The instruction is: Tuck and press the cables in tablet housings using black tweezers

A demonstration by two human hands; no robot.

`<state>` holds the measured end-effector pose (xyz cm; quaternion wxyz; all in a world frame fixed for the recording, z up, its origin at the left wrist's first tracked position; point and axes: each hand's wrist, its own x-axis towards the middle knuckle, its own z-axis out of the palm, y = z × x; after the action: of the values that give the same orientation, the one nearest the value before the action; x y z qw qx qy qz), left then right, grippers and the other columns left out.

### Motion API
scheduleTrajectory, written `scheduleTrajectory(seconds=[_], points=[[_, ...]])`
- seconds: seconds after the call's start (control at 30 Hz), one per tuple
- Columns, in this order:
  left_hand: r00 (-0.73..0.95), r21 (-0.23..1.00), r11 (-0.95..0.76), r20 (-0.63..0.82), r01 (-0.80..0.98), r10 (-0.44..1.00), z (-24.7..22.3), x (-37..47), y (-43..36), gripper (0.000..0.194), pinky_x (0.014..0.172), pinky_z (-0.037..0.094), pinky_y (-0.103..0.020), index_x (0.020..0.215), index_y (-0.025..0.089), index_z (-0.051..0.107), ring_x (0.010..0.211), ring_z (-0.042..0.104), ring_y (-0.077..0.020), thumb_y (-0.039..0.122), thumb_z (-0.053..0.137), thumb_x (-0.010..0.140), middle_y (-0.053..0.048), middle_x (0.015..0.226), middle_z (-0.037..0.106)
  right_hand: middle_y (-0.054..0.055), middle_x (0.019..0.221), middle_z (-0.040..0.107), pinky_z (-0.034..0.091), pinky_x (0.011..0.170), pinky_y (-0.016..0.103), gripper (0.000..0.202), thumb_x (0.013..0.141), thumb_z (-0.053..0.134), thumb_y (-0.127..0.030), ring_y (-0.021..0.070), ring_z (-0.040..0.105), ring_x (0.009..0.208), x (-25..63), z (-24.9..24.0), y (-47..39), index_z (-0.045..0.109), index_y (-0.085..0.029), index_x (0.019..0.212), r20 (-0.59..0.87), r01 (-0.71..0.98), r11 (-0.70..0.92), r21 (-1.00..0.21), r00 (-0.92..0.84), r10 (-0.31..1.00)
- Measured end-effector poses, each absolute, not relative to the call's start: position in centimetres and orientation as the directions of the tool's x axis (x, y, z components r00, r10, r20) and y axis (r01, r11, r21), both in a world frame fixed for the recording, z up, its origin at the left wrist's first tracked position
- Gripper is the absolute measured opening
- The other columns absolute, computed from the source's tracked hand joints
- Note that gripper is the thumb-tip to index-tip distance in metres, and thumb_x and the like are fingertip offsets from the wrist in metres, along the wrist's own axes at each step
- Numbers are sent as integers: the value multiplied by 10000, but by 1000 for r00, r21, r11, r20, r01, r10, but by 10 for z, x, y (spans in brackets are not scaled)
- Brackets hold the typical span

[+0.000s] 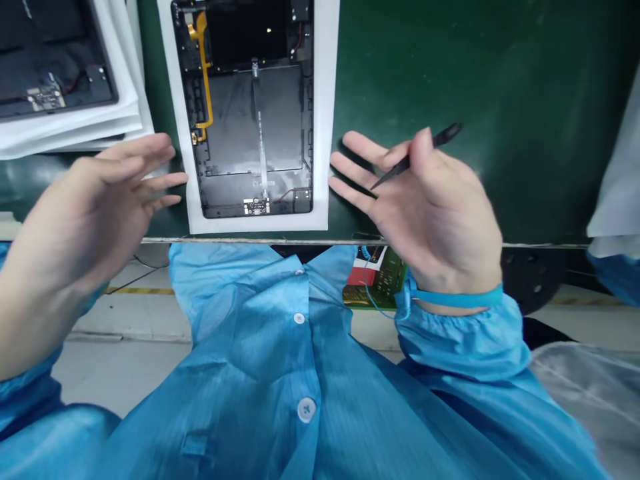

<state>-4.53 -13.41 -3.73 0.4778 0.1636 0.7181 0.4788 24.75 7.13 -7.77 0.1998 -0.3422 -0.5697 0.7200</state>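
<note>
An opened tablet housing [283, 147] lies on a white foam sheet [325, 87], with its inside facing up. An orange flex cable [207, 87] runs down its left side, and a small circuit board [257, 206] sits at the near end. My left hand [100, 200] is open, fingers stretched toward the sheet's left edge. At the right edge, my right hand [430, 207] is palm up with three fingers spread. Its thumb and index finger pinch a slim black pointed tool [395, 171]; whether that is tweezers or a pry stick I cannot tell.
Another tablet housing [55, 60] rests on stacked white sheets [125, 120] at the left. The green work mat [475, 67] ends at the table's front edge. A blue wrist strap [457, 298] with a coiled cord circles my right wrist. Below the edge is a green tray [393, 283].
</note>
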Motion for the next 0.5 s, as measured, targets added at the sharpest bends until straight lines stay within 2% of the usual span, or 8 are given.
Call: scheduleTrajectory(seconds=[0.1, 0.17, 0.23, 0.3, 0.33, 0.4, 0.5], points=[[-467, 836, 521, -536, -175, 703, -41, -52, -135, 303, 1301, 506, -697, 1141, 352, 863, 1383, 694, -427, 452, 824, 858, 24, 1399, 774, 44, 1003, 795, 654, 824, 379, 407, 1085, 655, -596, 204, 771, 906, 233, -77, 64, 775, -271, 873, -54, 74, -16, -997, -544, 837], [-469, 848, 530, -474, -13, 745, -43, -50, -138, 414, 1299, 502, -659, 1269, 366, 825, 1362, 695, -403, 481, 794, 873, 31, 1413, 764, 31, 890, 765, 592, 728, 342, 406, 1089, 663, -573, 163, 694, 755, 223, -77, 58, 814, -266, 871, 40, 84, 94, -992, -495, 868], [-393, 801, 453, -299, 392, 870, -49, -42, -141, 551, 1318, 429, -686, 1434, 360, 746, 1428, 630, -417, 509, 778, 904, 18, 1509, 706, 18, 852, 745, 571, 678, 340, 412, 1087, 652, -595, 152, 665, 702, 214, -77, 51, 808, -265, 896, 62, 88, 134, -987, -561, 825], [-190, 580, 196, -71, 791, 979, -58, -30, -141, 567, 1288, 353, -762, 1500, 327, 698, 1524, 521, -470, 485, 761, 960, -35, 1628, 612, 4, 870, 736, 584, 669, 340, 425, 1090, 627, -630, 153, 694, 713, 206, -79, 45, 762, -270, 909, 73, 91, 177, -980, -664, 744], [-79, 458, 61, 19, 887, 997, -64, -23, -140, 535, 1246, 350, -789, 1487, 296, 703, 1544, 484, -500, 458, 752, 980, -75, 1654, 582, 1, 888, 737, 589, 674, 339, 430, 1097, 611, -636, 153, 711, 725, 202, -80, 42, 739, -273, 906, 89, 101, 221, -970, -699, 710], [46, 317, -88, 137, 944, 990, -78, -12, -138, 428, 1163, 391, -787, 1419, 250, 732, 1533, 479, -526, 401, 720, 1019, -129, 1652, 570, -2, 939, 750, 594, 699, 339, 404, 1118, 586, -611, 156, 745, 762, 198, -84, 39, 706, -287, 908, 93, 160, 310, -937, -743, 663], [88, 324, -151, 200, 934, 976, -94, -4, -133, 383, 1149, 404, -756, 1394, 271, 746, 1519, 494, -505, 402, 715, 1035, -98, 1642, 571, -1, 968, 771, 607, 737, 346, 356, 1144, 554, -548, 165, 760, 774, 197, -89, 38, 683, -315, 907, 99, 209, 395, -895, -770, 631]])
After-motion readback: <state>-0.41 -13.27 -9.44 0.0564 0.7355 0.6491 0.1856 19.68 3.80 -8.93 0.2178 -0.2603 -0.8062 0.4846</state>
